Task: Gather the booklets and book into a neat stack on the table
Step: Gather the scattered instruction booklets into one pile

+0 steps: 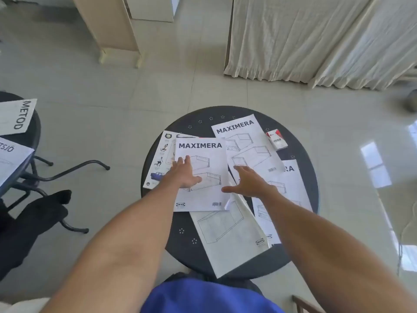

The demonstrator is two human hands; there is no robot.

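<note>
Round black metal table point(203, 236): small white dot-ring pattern. White paper booklets point(200, 177): black "MAXIMERA" lettering, grey line drawings. Illustrated white-cover book point(158, 163): blue car, small figures. Red-and-white small carton point(276, 140). Pale grey-green glossy floor tiles point(112, 91). Cream pleated curtains point(304, 37).

White instruction booklets point(246, 145) crowd the round black bench point(180, 236) from its centre out to 5 o'clock. A small red-and-white carton point(276, 139) blocks 1 o'clock. Bare bench surface lies open at 7 and 12 o'clock.
</note>
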